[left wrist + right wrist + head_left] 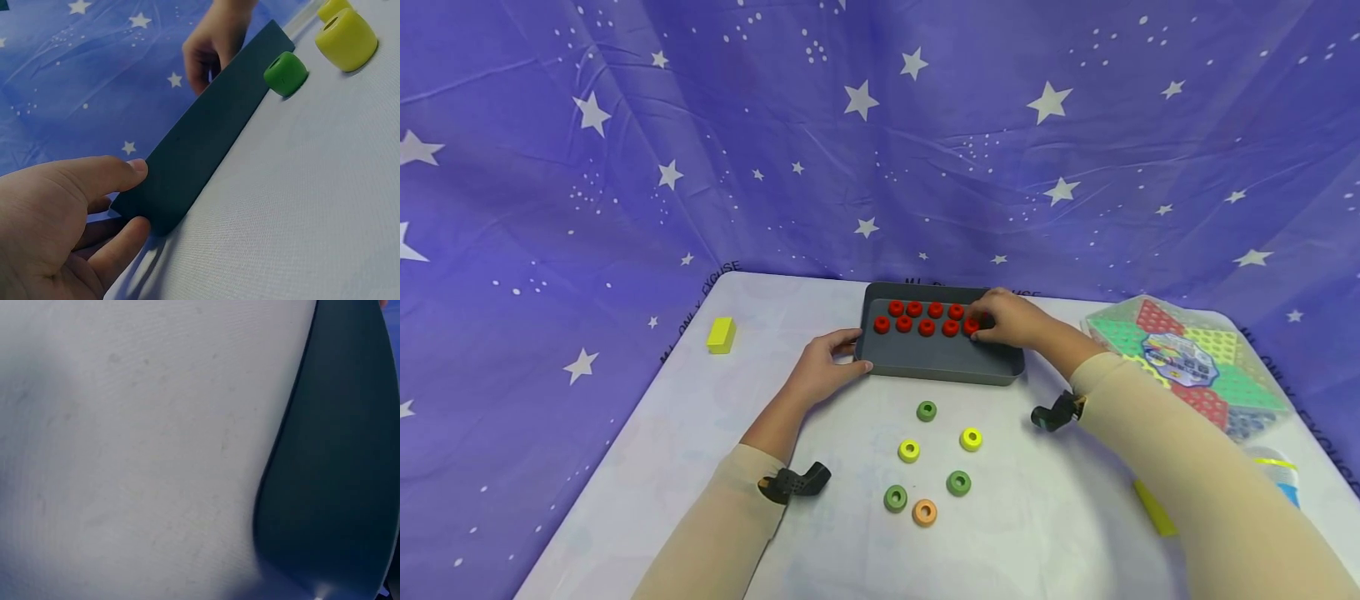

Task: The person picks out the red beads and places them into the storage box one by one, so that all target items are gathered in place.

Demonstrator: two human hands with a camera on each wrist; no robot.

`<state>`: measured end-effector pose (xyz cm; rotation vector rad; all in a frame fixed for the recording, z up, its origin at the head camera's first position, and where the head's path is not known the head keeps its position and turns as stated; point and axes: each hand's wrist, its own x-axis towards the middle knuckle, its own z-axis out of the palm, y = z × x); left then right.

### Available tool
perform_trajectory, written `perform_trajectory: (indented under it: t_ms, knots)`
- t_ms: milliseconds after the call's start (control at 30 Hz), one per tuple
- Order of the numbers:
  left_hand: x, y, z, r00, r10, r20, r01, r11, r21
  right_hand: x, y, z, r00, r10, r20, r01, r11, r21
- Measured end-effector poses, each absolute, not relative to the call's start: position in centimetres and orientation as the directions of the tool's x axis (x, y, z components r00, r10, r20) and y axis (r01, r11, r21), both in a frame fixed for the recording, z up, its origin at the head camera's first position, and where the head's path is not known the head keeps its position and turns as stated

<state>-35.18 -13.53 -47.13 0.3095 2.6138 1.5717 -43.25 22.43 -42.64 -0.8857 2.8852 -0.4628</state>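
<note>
A dark grey tray [940, 358] holds two rows of red ring-shaped beads [927, 327] along its back half. My left hand [823, 367] holds the tray's left end; in the left wrist view its thumb and fingers lie about the tray corner [165, 194]. At the right end of the rows, my right hand [1009, 318] reaches over the tray and pinches a red bead [972, 326]. Its fingers partly hide the beads there. In the right wrist view only the tray's outer wall [331, 456] shows large, and the right fingers are out of sight.
In front of the tray lie green [927, 411], yellow [972, 439] and orange [925, 512] beads. A yellow block [721, 335] stands at the left. A clear bead box [1183, 362] lies at the right, near another yellow block [1156, 508] and a partly hidden container [1276, 471].
</note>
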Motion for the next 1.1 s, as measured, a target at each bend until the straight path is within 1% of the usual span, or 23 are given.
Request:
perform_trajectory:
  t_ms: [433, 600, 700, 900, 1033, 1100]
  knots:
    - [-35.1, -13.7, -47.2, -0.976, 0.213, 0.040, 0.137, 0.460, 0.877, -42.8, 22.8, -43.3, -0.831, -0.557, -0.014, -0.527, 0.794, -0.303]
    - [-35.1, -13.7, -47.3, -0.975, 0.216, 0.045, 0.144, 0.467, 0.873, -42.2, 22.8, -43.0, -0.817, -0.576, 0.024, -0.555, 0.775, -0.302]
    - [-35.2, -13.8, -47.3, -0.975, 0.216, 0.050, 0.148, 0.466, 0.872, -41.9, 22.8, -42.5, -0.811, -0.581, 0.061, -0.570, 0.765, -0.300]
    - [-35.6, -14.2, -47.4, -0.973, 0.225, 0.050, 0.153, 0.466, 0.871, -40.9, 23.5, -40.9, -0.828, -0.553, 0.099, -0.551, 0.766, -0.332]
    - [-35.9, -15.0, -46.9, -0.972, 0.233, 0.013, 0.129, 0.491, 0.861, -39.5, 24.0, -39.6, -0.834, -0.542, 0.103, -0.539, 0.761, -0.361]
    - [-35.9, -15.6, -46.2, -0.971, 0.240, 0.018, 0.142, 0.514, 0.846, -38.5, 24.2, -39.0, -0.836, -0.539, 0.104, -0.536, 0.760, -0.368]
